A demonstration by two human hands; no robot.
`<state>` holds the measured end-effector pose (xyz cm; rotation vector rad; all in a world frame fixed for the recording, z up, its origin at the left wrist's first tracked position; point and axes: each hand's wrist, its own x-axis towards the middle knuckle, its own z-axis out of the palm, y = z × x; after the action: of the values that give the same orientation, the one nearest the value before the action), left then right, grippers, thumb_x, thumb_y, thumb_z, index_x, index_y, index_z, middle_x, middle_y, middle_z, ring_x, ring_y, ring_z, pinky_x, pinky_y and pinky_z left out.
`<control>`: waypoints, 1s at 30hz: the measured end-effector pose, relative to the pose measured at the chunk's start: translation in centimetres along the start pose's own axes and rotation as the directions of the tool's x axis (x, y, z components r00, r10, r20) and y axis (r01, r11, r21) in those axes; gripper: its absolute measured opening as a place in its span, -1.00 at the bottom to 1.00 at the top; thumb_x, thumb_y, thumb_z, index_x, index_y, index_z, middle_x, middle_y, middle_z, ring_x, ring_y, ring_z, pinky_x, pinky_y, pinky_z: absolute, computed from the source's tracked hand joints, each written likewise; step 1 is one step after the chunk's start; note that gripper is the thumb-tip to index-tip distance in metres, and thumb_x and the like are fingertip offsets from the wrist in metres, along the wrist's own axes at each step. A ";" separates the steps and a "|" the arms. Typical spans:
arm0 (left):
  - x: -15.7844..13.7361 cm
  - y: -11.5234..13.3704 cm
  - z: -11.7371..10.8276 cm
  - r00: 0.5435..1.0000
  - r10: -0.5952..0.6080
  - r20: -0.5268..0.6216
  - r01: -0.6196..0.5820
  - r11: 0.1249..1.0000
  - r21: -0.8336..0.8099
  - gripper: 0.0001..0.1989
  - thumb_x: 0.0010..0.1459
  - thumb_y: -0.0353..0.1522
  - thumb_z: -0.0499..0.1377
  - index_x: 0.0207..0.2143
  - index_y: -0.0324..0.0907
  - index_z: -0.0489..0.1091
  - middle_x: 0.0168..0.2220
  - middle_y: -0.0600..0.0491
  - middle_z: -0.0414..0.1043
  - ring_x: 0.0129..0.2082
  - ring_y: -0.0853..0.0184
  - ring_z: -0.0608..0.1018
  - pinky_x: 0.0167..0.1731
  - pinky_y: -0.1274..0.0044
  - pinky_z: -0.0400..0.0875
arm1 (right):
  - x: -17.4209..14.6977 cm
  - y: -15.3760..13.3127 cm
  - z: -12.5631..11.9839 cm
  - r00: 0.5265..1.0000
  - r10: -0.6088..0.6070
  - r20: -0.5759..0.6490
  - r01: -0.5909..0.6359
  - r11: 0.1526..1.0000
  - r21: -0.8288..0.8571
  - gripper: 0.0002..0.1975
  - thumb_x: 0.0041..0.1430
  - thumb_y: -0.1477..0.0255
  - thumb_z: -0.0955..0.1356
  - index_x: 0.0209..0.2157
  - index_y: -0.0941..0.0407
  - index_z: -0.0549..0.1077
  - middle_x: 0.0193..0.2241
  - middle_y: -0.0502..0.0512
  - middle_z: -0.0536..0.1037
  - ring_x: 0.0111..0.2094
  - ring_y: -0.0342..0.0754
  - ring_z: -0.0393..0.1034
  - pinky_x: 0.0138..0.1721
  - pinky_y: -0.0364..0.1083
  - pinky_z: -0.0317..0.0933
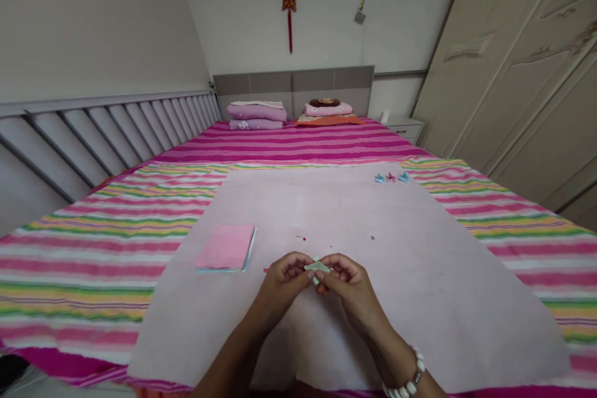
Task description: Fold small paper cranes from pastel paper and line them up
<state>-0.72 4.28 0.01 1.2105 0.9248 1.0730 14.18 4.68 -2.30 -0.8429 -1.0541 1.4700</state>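
A small piece of folded pale green paper [318, 267] is held up between both hands, over the near middle of the white sheet. My left hand [290, 275] pinches its left side between thumb and fingers. On the right side my right hand [346, 276] grips it the same way, with a white bead bracelet on that wrist. The thumbs almost meet at the front of the paper and cover part of its lower edge. To the left of my left hand lies a stack of square paper [226, 247], pink on top with blue and white edges below.
Two blue folded paper pieces [403, 177] and a pink one [390, 178] sit at the far right of the white sheet [298, 199]. Tiny scraps [301, 237] lie beyond my hands. Folded bedding [257, 113] is piled by the headboard [270, 86]; a metal railing [112, 130] runs along the left.
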 end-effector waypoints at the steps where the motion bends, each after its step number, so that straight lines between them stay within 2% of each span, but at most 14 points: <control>1: 0.0 0.1 0.1 1.000 -0.009 -0.022 0.009 1.000 0.001 -0.86 -0.01 -0.33 0.26 -0.38 -0.20 0.41 -0.56 0.13 0.44 -0.50 0.38 0.48 -0.40 0.53 0.33 | 0.1 0.1 0.0 1.000 0.002 -0.002 -0.002 1.000 0.001 -0.80 -0.12 0.38 0.50 -0.44 0.15 0.49 -0.67 -0.03 0.53 -0.65 -0.18 0.35 -0.56 -0.19 0.21; 7: 0.2 0.0 0.6 0.989 -0.017 -0.146 0.016 1.000 -0.006 -0.88 -0.08 -0.35 0.28 -0.45 -0.20 0.44 -0.57 0.16 0.38 -0.52 0.44 0.41 -0.44 0.58 0.28 | 0.4 0.4 -0.2 1.000 0.019 -0.021 -0.018 1.000 0.022 -0.83 -0.13 0.39 0.50 -0.45 0.15 0.51 -0.69 -0.02 0.53 -0.65 -0.17 0.35 -0.56 -0.19 0.21; 12: 0.1 -0.8 0.3 0.992 -0.024 -0.127 0.015 0.997 -0.071 -0.96 -0.05 -0.41 0.22 -0.46 -0.20 0.45 -0.54 0.16 0.39 -0.48 0.45 0.42 -0.39 0.59 0.27 | 0.5 0.7 -0.4 1.000 0.024 -0.018 -0.023 0.998 0.055 -0.91 -0.16 0.47 0.47 -0.50 0.15 0.52 -0.72 -0.02 0.52 -0.66 -0.17 0.35 -0.56 -0.20 0.21; 16: 0.0 -0.9 0.3 0.992 -0.008 -0.129 0.001 0.998 -0.059 -0.92 0.01 -0.39 0.18 -0.45 -0.21 0.45 -0.55 0.14 0.40 -0.47 0.43 0.41 -0.37 0.58 0.27 | 0.5 0.8 -0.5 1.000 0.010 -0.003 -0.010 0.999 0.042 -0.94 -0.14 0.52 0.43 -0.50 0.13 0.52 -0.72 -0.03 0.53 -0.67 -0.18 0.35 -0.55 -0.20 0.21; 22: -0.1 -0.2 0.6 0.993 -0.039 -0.112 0.034 0.998 -0.051 -0.85 -0.07 -0.35 0.30 -0.47 -0.22 0.41 -0.59 0.15 0.42 -0.53 0.43 0.44 -0.44 0.59 0.28 | 0.3 0.5 -0.3 1.000 -0.010 0.018 0.010 1.000 0.002 -0.95 -0.11 0.53 0.41 -0.49 0.14 0.50 -0.70 -0.03 0.53 -0.65 -0.17 0.36 -0.52 -0.19 0.22; 25: -0.1 0.0 0.6 0.995 -0.031 -0.099 0.024 0.998 -0.066 -0.85 -0.06 -0.36 0.30 -0.46 -0.21 0.39 -0.59 0.16 0.45 -0.54 0.43 0.48 -0.44 0.59 0.31 | 0.1 0.4 -0.4 0.998 -0.029 0.048 0.028 0.999 0.015 -0.87 -0.08 0.52 0.42 -0.39 0.14 0.51 -0.66 -0.04 0.53 -0.62 -0.17 0.38 -0.49 -0.18 0.24; 28: -0.1 -0.1 0.4 0.994 0.001 -0.112 -0.007 0.999 -0.048 -0.85 -0.05 -0.37 0.29 -0.45 -0.21 0.37 -0.59 0.16 0.45 -0.53 0.44 0.48 -0.43 0.60 0.32 | 0.0 0.3 -0.3 0.995 -0.056 0.085 0.048 0.994 0.094 -0.73 -0.04 0.47 0.43 -0.22 0.11 0.47 -0.51 -0.02 0.55 -0.55 -0.16 0.41 -0.45 -0.16 0.27; 30: -0.1 -0.2 0.3 0.991 0.022 -0.131 -0.024 1.000 -0.012 -0.86 -0.04 -0.38 0.29 -0.45 -0.21 0.38 -0.58 0.17 0.44 -0.52 0.45 0.48 -0.44 0.61 0.32 | 0.0 0.2 -0.3 0.994 -0.058 0.092 0.045 0.989 0.138 -0.70 -0.03 0.42 0.45 -0.19 0.10 0.46 -0.44 0.00 0.54 -0.53 -0.16 0.42 -0.44 -0.15 0.28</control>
<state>-0.43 4.12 -0.15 1.1531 1.0044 1.1862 14.35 4.76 -2.54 -0.6490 -1.0266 1.5324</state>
